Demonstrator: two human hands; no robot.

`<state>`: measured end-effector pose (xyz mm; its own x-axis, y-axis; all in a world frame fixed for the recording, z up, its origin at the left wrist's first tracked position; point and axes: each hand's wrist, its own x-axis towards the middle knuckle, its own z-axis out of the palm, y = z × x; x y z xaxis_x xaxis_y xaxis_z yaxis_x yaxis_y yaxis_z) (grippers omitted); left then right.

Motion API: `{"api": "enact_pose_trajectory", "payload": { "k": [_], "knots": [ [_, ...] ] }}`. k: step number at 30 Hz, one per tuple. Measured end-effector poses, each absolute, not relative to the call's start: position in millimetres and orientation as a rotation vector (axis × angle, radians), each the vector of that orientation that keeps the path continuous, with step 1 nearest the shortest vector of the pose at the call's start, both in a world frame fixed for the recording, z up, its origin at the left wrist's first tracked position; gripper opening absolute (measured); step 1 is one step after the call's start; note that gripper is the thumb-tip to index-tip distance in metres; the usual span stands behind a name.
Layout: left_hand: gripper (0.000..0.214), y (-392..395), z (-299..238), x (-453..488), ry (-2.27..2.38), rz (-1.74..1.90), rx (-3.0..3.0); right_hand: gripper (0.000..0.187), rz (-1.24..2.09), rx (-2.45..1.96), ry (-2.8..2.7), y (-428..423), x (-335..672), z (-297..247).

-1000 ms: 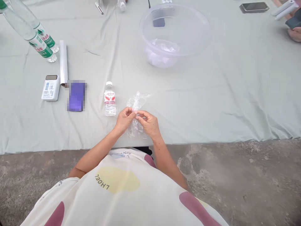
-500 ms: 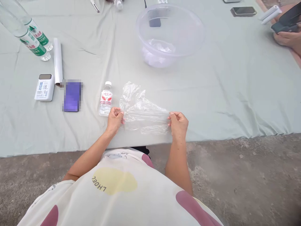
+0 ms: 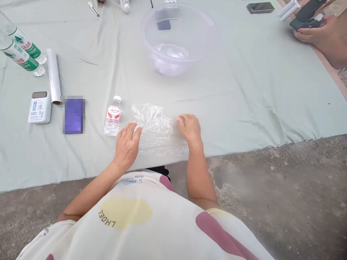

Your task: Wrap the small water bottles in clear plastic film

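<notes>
A thin clear plastic bag (image 3: 155,124), crinkled and see-through, lies spread on the cloth near the table's front edge. My left hand (image 3: 127,144) is at the bag's left side, palm down, with thumb and fingers apart. At its right side is my right hand (image 3: 190,129), fingers loosely bent and the thumb apart from them, with nothing visible in its grasp. Just beyond my left hand stands or lies a small water bottle (image 3: 112,117) with a white cap and a red-and-white label; which of the two, I cannot tell.
A translucent basin (image 3: 179,59) holding crumpled clear plastic sits further back. Leftward are two large bottles (image 3: 23,59), a white roll (image 3: 54,77), a white device (image 3: 39,108) and a purple blurred item (image 3: 73,116). Another person's hand (image 3: 316,32) holds a dark object at right.
Both hands have let go of the plastic bag, which was stretched between them and now lies flatter. The left hand's fingers have spread; the view has shifted slightly right.
</notes>
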<state>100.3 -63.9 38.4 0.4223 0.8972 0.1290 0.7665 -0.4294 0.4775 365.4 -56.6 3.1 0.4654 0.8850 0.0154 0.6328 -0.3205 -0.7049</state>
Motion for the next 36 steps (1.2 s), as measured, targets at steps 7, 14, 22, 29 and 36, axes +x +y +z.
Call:
{"api": "enact_pose_trajectory", "payload": {
  "k": [7,14,22,29,36],
  "knots": [
    [0.086,-36.1,22.0,120.5,1.308,-0.15,2.474,0.008,0.763,-2.006,-1.476,-47.1,326.4,13.3],
    [0.103,-35.9,22.4,113.8,1.376,-0.304,2.483,0.03,1.4,-1.624,-1.089,-40.1,358.2,44.1],
    [0.102,-14.5,20.7,123.0,1.465,-0.26,2.449,0.022,0.928,-1.64,-0.735,-2.7,408.2,35.8],
    [0.109,-0.5,24.4,132.9,1.464,-0.211,2.453,0.01,0.377,-1.697,-0.964,-27.2,377.7,48.5],
    [0.056,-7.4,63.8,92.5,1.58,0.511,2.382,0.028,0.558,-1.573,-1.854,-51.6,292.4,17.2]
  ]
}}
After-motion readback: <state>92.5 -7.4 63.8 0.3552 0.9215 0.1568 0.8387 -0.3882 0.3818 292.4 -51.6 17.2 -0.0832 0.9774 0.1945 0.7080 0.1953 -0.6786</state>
